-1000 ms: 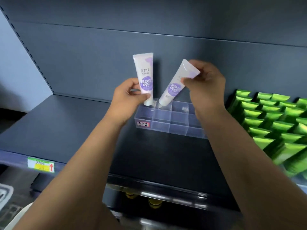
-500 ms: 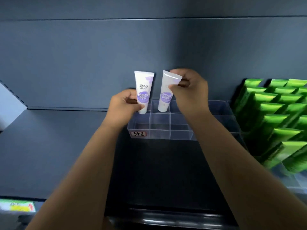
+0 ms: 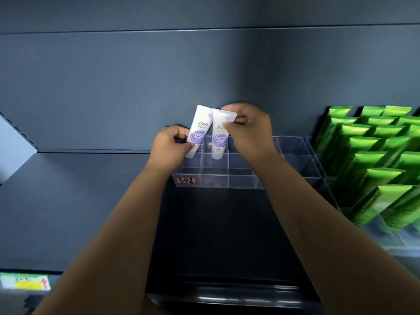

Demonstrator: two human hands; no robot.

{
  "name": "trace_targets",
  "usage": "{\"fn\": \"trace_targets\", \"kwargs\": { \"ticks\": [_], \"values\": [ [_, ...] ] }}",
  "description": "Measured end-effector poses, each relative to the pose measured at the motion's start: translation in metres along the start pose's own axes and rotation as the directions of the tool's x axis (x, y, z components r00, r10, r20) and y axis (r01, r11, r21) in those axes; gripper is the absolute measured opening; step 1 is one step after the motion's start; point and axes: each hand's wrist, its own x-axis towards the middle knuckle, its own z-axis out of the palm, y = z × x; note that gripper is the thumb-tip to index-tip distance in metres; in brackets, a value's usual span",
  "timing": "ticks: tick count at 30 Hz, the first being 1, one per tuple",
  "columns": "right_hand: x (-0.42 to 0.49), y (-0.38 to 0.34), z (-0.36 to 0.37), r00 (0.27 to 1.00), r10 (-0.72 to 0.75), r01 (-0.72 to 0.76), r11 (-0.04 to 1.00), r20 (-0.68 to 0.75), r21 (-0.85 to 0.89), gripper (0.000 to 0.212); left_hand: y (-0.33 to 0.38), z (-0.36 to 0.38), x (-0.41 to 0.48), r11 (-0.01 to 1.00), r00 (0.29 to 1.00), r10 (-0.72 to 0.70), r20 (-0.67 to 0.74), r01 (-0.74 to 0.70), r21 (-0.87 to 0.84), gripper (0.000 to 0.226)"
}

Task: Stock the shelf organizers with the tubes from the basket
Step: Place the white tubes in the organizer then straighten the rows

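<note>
- Head view: a person reaches both bare forearms up to a dark blue-grey shelf (image 3: 79,201), seen from in front of it.
- A clear organizer (image 3: 293,153), divided into a grid of cells, stands near the rear edge of the shelf, against the back panel (image 3: 204,76). A handwritten label (image 3: 186,180) is stuck on its front left corner.
- The left grip (image 3: 169,146) is curled round the lower half of a white and purple tube (image 3: 198,133). This left tube stands cap down over the organizer's rear left cell and tilts, its flat top leaning right.
- The right grip (image 3: 250,130) pinches the flat top end of a second tube (image 3: 220,137) between thumb and fingers. This tube hangs nearly upright, cap down, in the next rear cell to the right.
- The two tubes sit just beside each other; the second tube's top corner overlaps the left tube's upper edge. Whether either cap touches the cell floor cannot be told.
- The right forearm crosses over the middle cells. Cells toward the organizer's right side and front edge show open tops.
- Just right of the organizer, rows of green tubes (image 3: 375,155) stand packed, close to the right forearm.
- To the left, the shelf floor runs open to the left edge; a wide dark strip lies between the organizer and the shelf's front edge.
- A blurred yellow and green price tag (image 3: 25,281) sits on the front edge at the left.
</note>
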Motion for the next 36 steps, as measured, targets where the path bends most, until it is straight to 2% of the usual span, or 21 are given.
{"fn": "trace_targets", "kwargs": {
  "ticks": [4,10,16,22,26,30,36],
  "values": [
    [0.002,0.001,0.005,1.000,0.006,-0.007,1.000,0.007,0.020,0.032,0.003,0.001,-0.001,1.000,0.999,-0.024,0.022,0.024,-0.009,0.020],
    [0.005,0.006,0.010,0.999,0.012,-0.012,1.000,-0.032,0.025,0.030,-0.004,-0.004,0.001,0.998,1.000,-0.015,0.000,0.015,0.057,0.018],
    [0.003,0.010,0.015,1.000,-0.025,0.025,1.000,0.011,-0.002,0.031,-0.003,-0.006,0.001,0.998,0.999,-0.033,0.025,0.031,0.050,0.015],
    [0.002,0.013,0.023,0.999,-0.044,0.044,0.999,0.019,0.005,0.035,0.012,-0.002,0.000,0.962,0.997,-0.049,-0.061,0.063,0.265,0.023],
    [0.004,0.015,0.022,0.999,-0.046,0.046,0.999,0.012,0.006,0.033,0.010,-0.002,0.003,0.986,1.000,0.018,-0.005,-0.017,0.168,0.024],
    [0.003,0.018,0.017,0.999,-0.018,0.020,0.998,-0.038,0.054,0.027,0.004,-0.006,0.003,1.000,0.999,-0.015,-0.045,0.013,-0.027,0.013],
    [0.000,0.022,0.021,0.996,-0.052,0.056,0.997,-0.077,0.055,0.026,0.002,-0.009,0.001,0.996,0.996,-0.040,-0.078,0.034,-0.079,0.017]
  ]
}}
